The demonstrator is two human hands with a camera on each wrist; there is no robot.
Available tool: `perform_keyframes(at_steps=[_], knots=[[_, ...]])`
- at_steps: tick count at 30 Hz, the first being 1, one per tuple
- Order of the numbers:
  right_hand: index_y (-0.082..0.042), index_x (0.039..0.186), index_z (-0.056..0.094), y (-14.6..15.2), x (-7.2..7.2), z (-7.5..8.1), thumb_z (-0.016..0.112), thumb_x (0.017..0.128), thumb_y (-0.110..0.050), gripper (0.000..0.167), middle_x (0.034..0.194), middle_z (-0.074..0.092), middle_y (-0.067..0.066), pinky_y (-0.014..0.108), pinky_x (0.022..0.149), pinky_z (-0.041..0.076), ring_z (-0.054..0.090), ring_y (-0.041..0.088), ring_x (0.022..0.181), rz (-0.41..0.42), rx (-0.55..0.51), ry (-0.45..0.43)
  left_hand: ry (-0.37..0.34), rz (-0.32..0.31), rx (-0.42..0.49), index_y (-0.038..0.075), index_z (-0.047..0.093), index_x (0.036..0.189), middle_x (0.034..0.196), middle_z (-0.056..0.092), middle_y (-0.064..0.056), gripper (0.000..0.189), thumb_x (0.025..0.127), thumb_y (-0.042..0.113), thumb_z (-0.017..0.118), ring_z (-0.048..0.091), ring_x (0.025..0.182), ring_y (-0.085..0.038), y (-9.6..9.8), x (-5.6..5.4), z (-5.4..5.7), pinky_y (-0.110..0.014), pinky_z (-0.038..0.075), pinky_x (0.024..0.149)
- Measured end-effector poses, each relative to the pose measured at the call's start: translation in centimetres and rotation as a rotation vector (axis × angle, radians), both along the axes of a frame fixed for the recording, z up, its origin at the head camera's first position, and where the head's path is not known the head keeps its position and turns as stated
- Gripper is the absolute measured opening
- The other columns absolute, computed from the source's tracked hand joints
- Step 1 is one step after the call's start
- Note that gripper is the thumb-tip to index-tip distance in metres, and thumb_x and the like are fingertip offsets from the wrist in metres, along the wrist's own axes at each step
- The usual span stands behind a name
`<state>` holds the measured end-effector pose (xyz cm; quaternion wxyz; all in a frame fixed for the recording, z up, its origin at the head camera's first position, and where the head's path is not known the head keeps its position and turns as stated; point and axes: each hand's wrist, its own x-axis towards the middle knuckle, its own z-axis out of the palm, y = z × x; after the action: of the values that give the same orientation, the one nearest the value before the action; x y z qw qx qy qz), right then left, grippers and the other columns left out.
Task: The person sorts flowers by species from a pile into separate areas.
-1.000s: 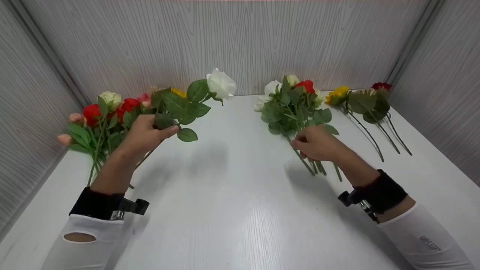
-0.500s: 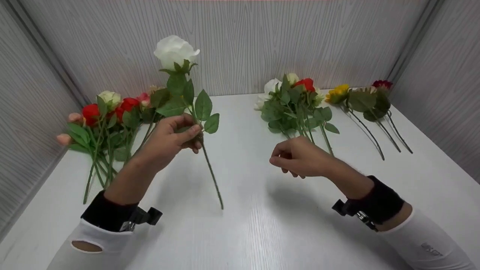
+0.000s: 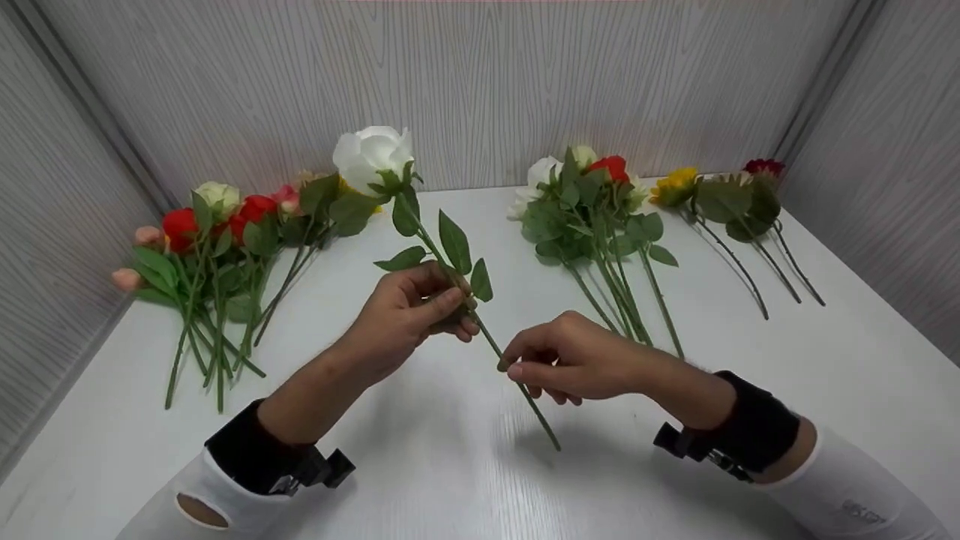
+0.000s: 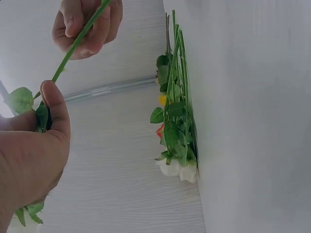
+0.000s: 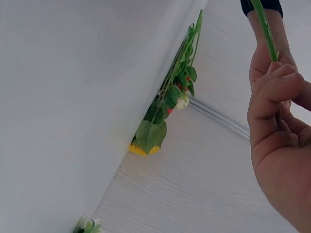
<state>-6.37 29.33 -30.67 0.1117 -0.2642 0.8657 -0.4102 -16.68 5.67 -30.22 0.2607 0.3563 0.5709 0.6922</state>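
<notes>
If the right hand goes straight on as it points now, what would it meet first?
Beyond the rose stem it pinches, probably the left hand, though depth is unclear.

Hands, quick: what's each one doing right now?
Left hand: holding a white rose by its slim green stem.
Right hand: pinching that stem lower down.
</notes>
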Motion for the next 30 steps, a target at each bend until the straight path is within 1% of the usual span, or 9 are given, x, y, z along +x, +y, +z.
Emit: perform_keyframes(at_steps=[7,11,14,17,20,22,25,28,30], knots=[[-0.004,0.1,0.071,-0.1,0.0,-0.1,0.059,0.101,-0.018,0.018,0.073,0.065,0.009,0.026,0.043,0.048,0.052,0.004,0.05,0.048,-0.04,0.064,-0.004,-0.028,0.054,-0.001,0.059,0.106,0.093,0.065,-0.01,0.008,0.1,0.001,0.054,0.071,0.078,-0.018,-0.1,0.4,0.2,-0.034,0.059,0.079],[-0.006,0.091,0.07,-0.2,0.0,-0.2,0.06,0.101,-0.019,0.019,0.068,0.064,0.009,0.027,0.043,0.049,0.055,0.007,0.049,0.039,-0.027,0.099,0.045,-0.015,0.004,-0.004,0.058,0.109,0.097,0.066,-0.01,0.012,0.1,0.004,0.055,0.071,0.082,-0.02,-0.2,0.3,0.4,-0.036,0.059,0.08],[-0.006,0.087,0.068,-0.2,0.0,-0.3,0.06,0.1,-0.018,0.019,0.066,0.064,0.008,0.028,0.043,0.05,0.059,0.014,0.048,0.026,0.002,0.119,0.144,0.013,-0.097,-0.005,0.057,0.115,0.104,0.066,-0.012,0.02,0.1,0.008,0.057,0.072,0.089,-0.023,-0.4,0.1,0.6,-0.037,0.059,0.08],[-0.006,0.087,0.068,-0.1,-0.1,-0.3,0.061,0.1,-0.016,0.018,0.066,0.065,0.009,0.028,0.043,0.05,0.061,0.021,0.049,0.005,0.025,0.13,0.3,0.063,-0.219,-0.002,0.058,0.122,0.111,0.065,-0.014,0.026,0.1,0.013,0.058,0.071,0.094,-0.024,-0.7,-0.3,0.8,-0.037,0.059,0.079],[-0.005,0.086,0.068,0.3,-0.4,-0.5,0.061,0.099,-0.015,0.018,0.067,0.065,0.009,0.029,0.043,0.05,0.062,0.023,0.049,-0.029,0.037,0.132,0.436,0.129,-0.319,0.002,0.059,0.123,0.112,0.065,-0.014,0.028,0.1,0.017,0.06,0.07,0.096,-0.024,-1.2,-1.1,0.8,-0.036,0.058,0.079],[-0.004,0.086,0.068,0.6,-0.7,-0.5,0.061,0.099,-0.014,0.017,0.067,0.066,0.01,0.029,0.043,0.05,0.062,0.024,0.05,-0.055,0.041,0.127,0.484,0.172,-0.37,0.003,0.061,0.122,0.111,0.067,-0.012,0.027,0.1,0.019,0.061,0.069,0.096,-0.025,-1.6,-1.8,0.9,-0.035,0.057,0.079],[-0.005,0.086,0.067,1.2,-1.2,-0.6,0.06,0.099,-0.014,0.017,0.068,0.066,0.009,0.03,0.043,0.051,0.061,0.019,0.049,-0.095,0.052,0.122,0.531,0.24,-0.431,0.004,0.063,0.119,0.109,0.069,-0.012,0.025,0.1,0.021,0.061,0.069,0.097,-0.026,-2.3,-2.9,0.9,-0.035,0.057,0.079],[-0.007,0.086,0.066,1.9,-1.8,-0.7,0.06,0.099,-0.016,0.017,0.069,0.066,0.011,0.031,0.044,0.051,0.06,0.015,0.049,-0.147,0.059,0.108,0.586,0.313,-0.501,0.005,0.066,0.116,0.108,0.07,-0.011,0.024,0.1,0.023,0.06,0.068,0.096,-0.025,-3.3,-4.1,1.1,-0.038,0.056,0.081],[-0.007,0.087,0.066,2.3,-2.1,-0.7,0.061,0.099,-0.016,0.016,0.069,0.065,0.011,0.031,0.045,0.051,0.06,0.016,0.05,-0.184,0.063,0.1,0.627,0.359,-0.553,0.006,0.067,0.115,0.108,0.071,-0.012,0.025,0.1,0.024,0.06,0.067,0.098,-0.025,-4.1,-5.0,1.2,-0.041,0.055,0.083]])
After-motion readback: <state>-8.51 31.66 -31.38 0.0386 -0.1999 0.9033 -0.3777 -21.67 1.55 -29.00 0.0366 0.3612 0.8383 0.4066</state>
